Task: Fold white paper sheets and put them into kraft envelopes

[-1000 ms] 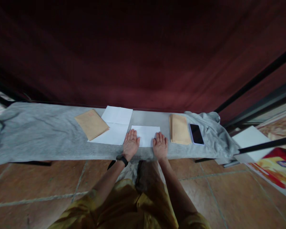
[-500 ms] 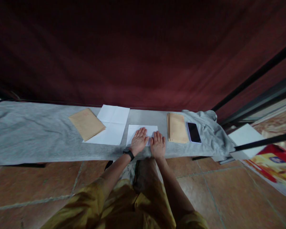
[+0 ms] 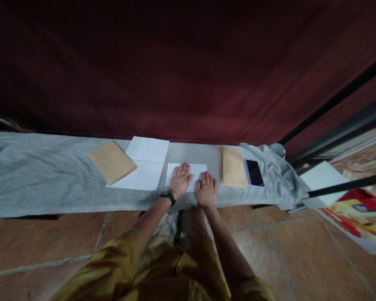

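Note:
A folded sheet of white paper (image 3: 195, 170) lies on the grey cloth in front of me. Flat on its left part rests my left hand (image 3: 179, 180), fingers stretched out. My right hand (image 3: 207, 189) is also laid flat, its fingers over the paper's right edge. Left of the folded sheet are larger creased white sheets (image 3: 148, 175), partly covered by a brown envelope (image 3: 112, 162) lying at an angle. A stack of brown envelopes (image 3: 233, 167) sits to the right of my right hand.
A phone (image 3: 255, 173) with a dark screen lies right of the stack. Grey cloth (image 3: 44, 171) covers the narrow table and bunches at its right end. A dark red curtain-like surface (image 3: 188, 75) rises behind. A red and yellow box (image 3: 360, 219) stands low at the right.
My left hand has slid slightly up and left over the folded paper. My right hand stays in nearly the same place.

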A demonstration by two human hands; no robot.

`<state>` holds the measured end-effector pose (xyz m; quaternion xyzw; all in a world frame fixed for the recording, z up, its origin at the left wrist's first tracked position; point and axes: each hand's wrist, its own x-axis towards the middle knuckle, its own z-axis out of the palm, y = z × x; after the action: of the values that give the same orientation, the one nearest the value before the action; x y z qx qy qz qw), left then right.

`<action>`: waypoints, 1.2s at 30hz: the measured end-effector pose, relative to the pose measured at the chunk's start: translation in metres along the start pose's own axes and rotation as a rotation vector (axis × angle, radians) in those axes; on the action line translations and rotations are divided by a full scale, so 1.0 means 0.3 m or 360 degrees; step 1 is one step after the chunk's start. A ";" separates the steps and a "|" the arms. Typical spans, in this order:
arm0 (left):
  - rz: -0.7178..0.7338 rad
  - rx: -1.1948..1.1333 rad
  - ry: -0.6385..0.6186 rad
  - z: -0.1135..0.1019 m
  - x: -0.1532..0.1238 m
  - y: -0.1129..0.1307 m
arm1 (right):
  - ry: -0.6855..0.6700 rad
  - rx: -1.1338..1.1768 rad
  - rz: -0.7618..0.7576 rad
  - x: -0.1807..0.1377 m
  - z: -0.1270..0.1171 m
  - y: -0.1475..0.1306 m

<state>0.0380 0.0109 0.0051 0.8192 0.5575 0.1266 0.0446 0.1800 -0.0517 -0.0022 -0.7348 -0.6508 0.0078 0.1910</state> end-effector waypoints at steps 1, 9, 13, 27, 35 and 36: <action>-0.0005 0.0001 0.0007 0.002 -0.001 -0.001 | -0.0001 0.0003 0.0000 0.000 0.001 0.000; -0.0013 0.0028 -0.0024 0.001 0.001 0.001 | -0.0080 0.0018 0.0081 0.023 -0.006 -0.015; -0.0005 0.0035 -0.0035 -0.007 0.006 -0.001 | -0.0113 0.0040 0.0020 0.068 -0.009 -0.039; 0.0083 0.0004 0.0008 -0.011 0.020 -0.052 | -0.0312 0.0054 -0.0357 0.190 0.035 -0.090; -0.0088 0.0051 -0.0004 0.001 0.020 -0.062 | -0.0207 -0.0016 -0.0287 0.192 0.064 -0.068; -0.0105 0.0056 -0.0010 0.000 0.019 -0.065 | -0.0194 -0.0020 -0.0278 0.190 0.067 -0.064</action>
<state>0.0222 0.0234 0.0019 0.8015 0.5862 0.1127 0.0362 0.1652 0.0098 -0.0017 -0.6746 -0.7229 0.0316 0.1464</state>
